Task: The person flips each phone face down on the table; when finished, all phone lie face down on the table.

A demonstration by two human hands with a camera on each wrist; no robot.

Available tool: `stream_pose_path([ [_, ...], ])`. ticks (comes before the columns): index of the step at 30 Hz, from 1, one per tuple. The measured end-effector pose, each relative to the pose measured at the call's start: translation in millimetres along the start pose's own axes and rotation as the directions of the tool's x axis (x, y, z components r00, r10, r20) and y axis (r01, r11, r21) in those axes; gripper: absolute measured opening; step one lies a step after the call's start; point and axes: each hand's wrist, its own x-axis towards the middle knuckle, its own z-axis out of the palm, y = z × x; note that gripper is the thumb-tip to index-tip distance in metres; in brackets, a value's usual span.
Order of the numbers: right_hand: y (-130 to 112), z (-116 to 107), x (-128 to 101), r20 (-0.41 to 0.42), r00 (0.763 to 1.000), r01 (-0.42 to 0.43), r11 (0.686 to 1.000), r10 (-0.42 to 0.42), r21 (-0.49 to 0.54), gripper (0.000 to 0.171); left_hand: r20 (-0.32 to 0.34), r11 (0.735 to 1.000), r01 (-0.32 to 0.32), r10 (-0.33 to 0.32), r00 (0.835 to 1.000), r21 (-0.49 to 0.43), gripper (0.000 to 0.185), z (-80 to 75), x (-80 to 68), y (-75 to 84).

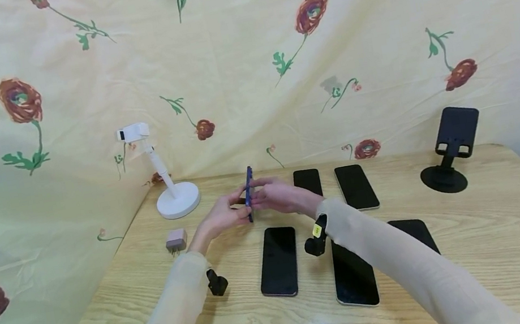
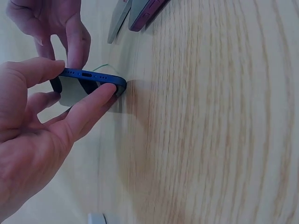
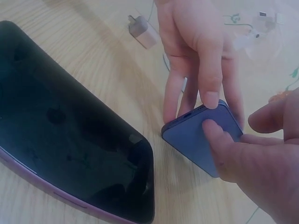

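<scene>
A blue smartphone (image 1: 249, 193) stands on edge between both hands above the back of the table. My left hand (image 1: 223, 214) grips it near its port end, the thumb on one edge and fingers on the opposite one, as the left wrist view shows. From the other side my right hand (image 1: 280, 196) holds it, a fingertip lying against the flat blue face (image 3: 191, 144) in the right wrist view. Some of the right fingers are hidden behind the phone. A black-screened phone (image 1: 279, 262) lies flat just in front of the hands.
More dark phones lie flat: one (image 1: 353, 275) partly under the right forearm, another (image 1: 356, 186) behind it. A white stand (image 1: 178, 199) and a plug-in charger (image 1: 176, 239) sit at the left. At the right is a black folding phone stand (image 1: 452, 153). Floral cloth (image 1: 233, 63) hangs behind.
</scene>
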Motion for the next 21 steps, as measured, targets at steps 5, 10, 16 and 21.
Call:
stream_pose_path([
  [5, 3.2, 0.3, 0.2, 0.048, 0.999, -0.004, 1.0, 0.004, -0.001, 0.065, -0.004, 0.998, 0.003, -0.003, 1.0, -0.057, 0.067, -0.2, -0.9, -2.1],
  [10, 4.8, -1.1, -0.2, 0.075, 0.997, -0.002, 1.0, 0.004, -0.03, 0.068, -0.013, 0.997, 0.016, -0.017, 1.0, -0.078, 0.067, -1.2, -0.6, -2.3],
  [16, 8.4, -2.5, 0.2, 0.098, 0.995, 0.007, 0.995, 0.003, -0.104, 0.073, -0.047, 0.994, 0.036, -0.041, 0.998, -0.104, 0.068, -0.4, -2.7, -1.6],
  [21, 11.2, -0.1, 0.8, 0.1, 0.995, 0.008, 0.986, 0.009, -0.167, 0.076, -0.071, 0.987, 0.034, -0.046, 0.996, -0.157, 0.069, 0.7, -4.0, -5.1],
])
